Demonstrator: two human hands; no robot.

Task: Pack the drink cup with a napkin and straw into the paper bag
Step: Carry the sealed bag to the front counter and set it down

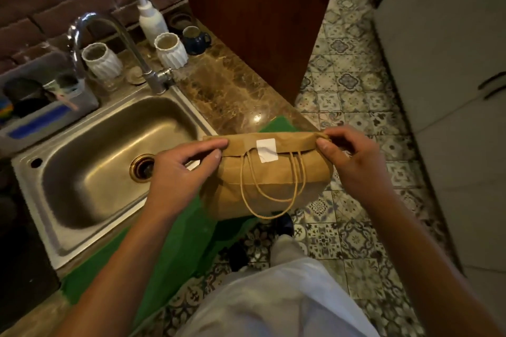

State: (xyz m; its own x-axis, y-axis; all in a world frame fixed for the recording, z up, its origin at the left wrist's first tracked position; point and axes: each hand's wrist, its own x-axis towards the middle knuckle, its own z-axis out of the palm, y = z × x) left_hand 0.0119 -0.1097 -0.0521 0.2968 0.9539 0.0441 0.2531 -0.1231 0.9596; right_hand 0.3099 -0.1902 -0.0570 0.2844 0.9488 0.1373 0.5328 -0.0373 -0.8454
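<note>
A brown paper bag (273, 178) stands on a green mat (186, 227) at the counter's edge. Its top is folded over and a white sticker (267, 149) lies across the fold. Two string handles hang down its front. My left hand (180, 169) pinches the fold's left end. At the right end, my right hand (353, 156) pinches the fold too. Cup, napkin and straw are not visible; the closed bag hides its inside.
A steel sink (90, 172) with a tall faucet (115, 44) lies left of the bag. Behind stand two white ribbed cups (169, 49), a pump bottle (149, 16) and a dark mug (195, 38). A wooden cabinet (260, 22) rises at the back. Patterned floor tiles (342, 90) extend right.
</note>
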